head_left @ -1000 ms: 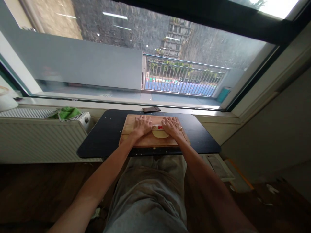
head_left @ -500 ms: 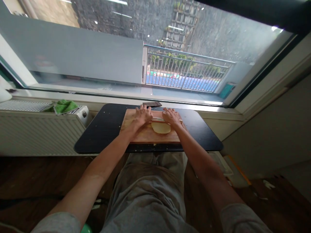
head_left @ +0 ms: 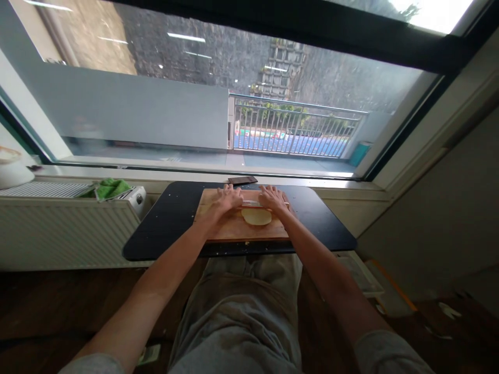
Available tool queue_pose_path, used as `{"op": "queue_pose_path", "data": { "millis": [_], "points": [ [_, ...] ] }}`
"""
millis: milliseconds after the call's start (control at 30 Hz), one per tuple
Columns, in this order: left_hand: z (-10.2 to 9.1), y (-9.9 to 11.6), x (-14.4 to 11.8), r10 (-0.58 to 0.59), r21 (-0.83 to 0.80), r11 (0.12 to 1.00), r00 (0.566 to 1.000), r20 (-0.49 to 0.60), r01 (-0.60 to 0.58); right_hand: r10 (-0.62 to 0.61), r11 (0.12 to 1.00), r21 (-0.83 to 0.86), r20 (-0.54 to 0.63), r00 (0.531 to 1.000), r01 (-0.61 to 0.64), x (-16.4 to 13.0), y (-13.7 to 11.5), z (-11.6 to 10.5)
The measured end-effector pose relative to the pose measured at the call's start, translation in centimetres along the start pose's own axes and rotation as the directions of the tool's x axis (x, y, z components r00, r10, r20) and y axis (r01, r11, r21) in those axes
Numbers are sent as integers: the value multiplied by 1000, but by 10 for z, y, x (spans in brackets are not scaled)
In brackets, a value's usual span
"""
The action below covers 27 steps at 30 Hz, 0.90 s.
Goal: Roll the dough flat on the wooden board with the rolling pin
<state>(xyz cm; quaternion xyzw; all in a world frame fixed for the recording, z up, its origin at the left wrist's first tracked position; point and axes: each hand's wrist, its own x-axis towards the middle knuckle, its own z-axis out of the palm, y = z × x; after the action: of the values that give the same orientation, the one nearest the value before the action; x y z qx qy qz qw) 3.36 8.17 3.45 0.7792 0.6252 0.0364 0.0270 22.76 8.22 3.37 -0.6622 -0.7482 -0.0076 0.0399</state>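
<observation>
A flat round of pale dough (head_left: 256, 216) lies on a wooden board (head_left: 234, 228) that rests on a small black table (head_left: 171, 223). Both my hands lie palm down on a thin rolling pin (head_left: 251, 203) at the far edge of the dough. My left hand (head_left: 228, 199) presses its left part, my right hand (head_left: 272, 198) its right part. Only a short stretch of the pin shows between them. My fingers are spread flat over it, not curled around it.
A dark phone (head_left: 242, 180) lies at the table's far edge, just beyond the board. A white radiator (head_left: 58, 223) stands to the left with a green cloth (head_left: 109, 188) on top. A large window fills the wall ahead. Crumbs dot the table.
The rolling pin and both hands moved away from me over the dough, from its middle to its far edge. More of the flattened dough now shows in front of the hands.
</observation>
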Motion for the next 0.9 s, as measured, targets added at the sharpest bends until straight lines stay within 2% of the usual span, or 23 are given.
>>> {"op": "queue_pose_path", "data": {
  "millis": [167, 300, 433, 600, 767, 900],
  "points": [
    [-2, 2, -22, 85, 79, 993, 996, -33, -82, 30, 1000, -4, -24, 999, -30, -20, -8, -1],
    [5, 3, -36, 23, 20, 1000, 998, -54, -22, 56, 998, -27, -47, 997, -57, -32, -11, 6],
    [15, 3, -43, -41, -48, 998, 992, -120, 36, 79, 997, -17, -95, 992, -81, -39, -11, 12],
    [21, 3, -32, -46, -51, 998, 986, -160, 38, 80, 997, 2, -113, 990, -80, -29, -10, 13],
    [16, 1, -15, -32, -56, 998, 977, -209, 21, 114, 993, 29, -156, 981, -111, -12, -13, 8],
    [14, -2, -2, -10, -56, 998, 972, -233, -3, 145, 989, 49, -128, 981, -140, 1, -16, 1]
  ]
}}
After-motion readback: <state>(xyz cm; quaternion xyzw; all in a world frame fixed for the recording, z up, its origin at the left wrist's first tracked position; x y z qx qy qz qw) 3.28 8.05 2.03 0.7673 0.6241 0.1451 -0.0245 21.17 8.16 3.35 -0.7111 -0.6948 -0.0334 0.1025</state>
